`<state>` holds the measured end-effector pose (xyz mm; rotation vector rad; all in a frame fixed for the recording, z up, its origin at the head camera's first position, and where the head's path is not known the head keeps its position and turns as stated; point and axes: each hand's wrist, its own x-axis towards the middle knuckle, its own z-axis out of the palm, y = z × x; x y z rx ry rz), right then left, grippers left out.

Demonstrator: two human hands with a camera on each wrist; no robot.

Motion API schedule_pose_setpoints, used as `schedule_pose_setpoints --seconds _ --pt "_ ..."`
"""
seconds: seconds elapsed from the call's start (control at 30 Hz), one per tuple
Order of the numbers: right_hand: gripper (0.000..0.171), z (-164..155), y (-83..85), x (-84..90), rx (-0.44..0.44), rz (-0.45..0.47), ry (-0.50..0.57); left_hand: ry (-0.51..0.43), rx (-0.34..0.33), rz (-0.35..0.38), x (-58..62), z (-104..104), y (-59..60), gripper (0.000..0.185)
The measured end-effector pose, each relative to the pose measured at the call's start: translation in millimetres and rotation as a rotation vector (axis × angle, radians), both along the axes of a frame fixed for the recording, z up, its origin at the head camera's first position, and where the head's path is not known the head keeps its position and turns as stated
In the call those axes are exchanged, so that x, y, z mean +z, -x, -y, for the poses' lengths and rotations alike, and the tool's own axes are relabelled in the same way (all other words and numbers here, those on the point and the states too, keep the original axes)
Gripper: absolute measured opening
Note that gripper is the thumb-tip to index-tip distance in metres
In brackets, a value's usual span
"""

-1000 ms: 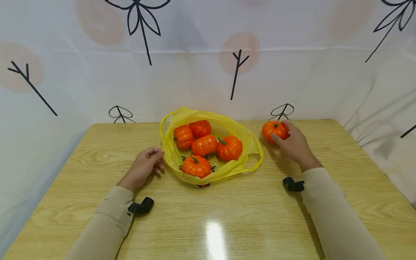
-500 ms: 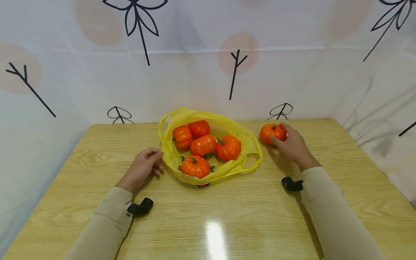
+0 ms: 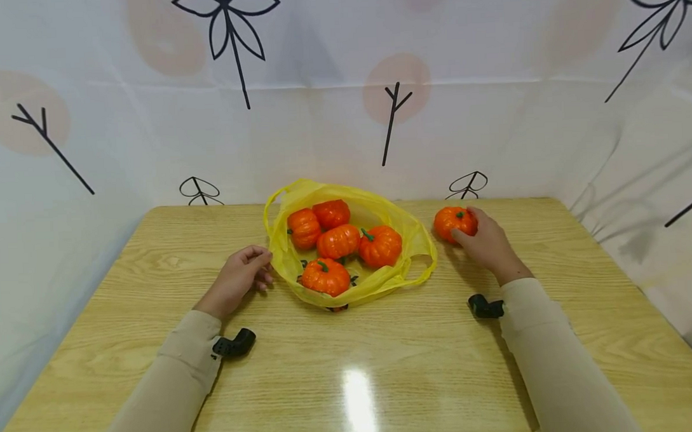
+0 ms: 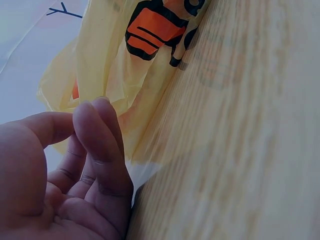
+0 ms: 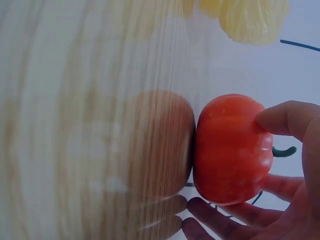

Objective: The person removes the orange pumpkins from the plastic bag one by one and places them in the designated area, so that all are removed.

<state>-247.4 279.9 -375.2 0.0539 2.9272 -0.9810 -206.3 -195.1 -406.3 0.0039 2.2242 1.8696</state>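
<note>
A yellow plastic bag (image 3: pixel 411 233) lies with its mouth spread, and several orange toy pumpkins (image 3: pixel 381 246) sit inside it. My left hand (image 3: pixel 237 277) rests at the bag's left side, fingers loosely bent and fingertips at its edge. In the left wrist view thumb and index finger meet in front of the bag (image 4: pixel 95 55); no plastic shows between them. To the right of the bag, my right hand (image 3: pixel 487 243) holds one pumpkin (image 3: pixel 452 224) with a green stem. In the right wrist view the thumb presses one side of this pumpkin (image 5: pixel 232 150), fingers on the opposite side; it stands on the table.
The wooden table (image 3: pixel 305 370) has its back edge against a white curtain (image 3: pixel 320 134) printed with dark plant shapes. One loop handle (image 3: pixel 425 273) of the bag lies toward the right hand. Each wrist carries a small black camera (image 3: pixel 235 342).
The pumpkin in my right hand has come down slightly and its stem has turned a little. My left hand and the bag have stayed put.
</note>
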Motion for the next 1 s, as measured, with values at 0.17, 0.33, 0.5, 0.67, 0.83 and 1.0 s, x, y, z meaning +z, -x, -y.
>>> schedule_pose_setpoints --seconds 0.17,0.33,0.5,0.67,0.83,1.0 --pt "0.078 0.6 -0.4 0.3 -0.003 0.001 0.017 0.007 0.002 -0.003 0.4 -0.4 0.1 0.029" --pt "0.078 1.0 0.4 -0.2 0.007 -0.007 0.015 0.008 0.006 0.002 0.7 -1.0 0.2 0.029" --pt "0.078 4.3 -1.5 1.8 -0.003 -0.005 0.008 0.007 0.004 0.005 0.7 -0.7 0.1 0.029" --pt "0.081 10.9 -4.8 6.4 -0.037 -0.02 -0.012 0.007 0.007 0.004 0.8 -0.1 0.2 0.03" --pt "0.075 18.4 -8.8 11.3 -0.061 -0.133 0.023 0.01 0.011 0.004 0.9 -0.7 0.2 0.029" --pt "0.06 28.5 -14.6 15.1 -0.059 -0.302 0.107 0.011 0.012 0.004 0.2 -1.2 0.3 0.027"
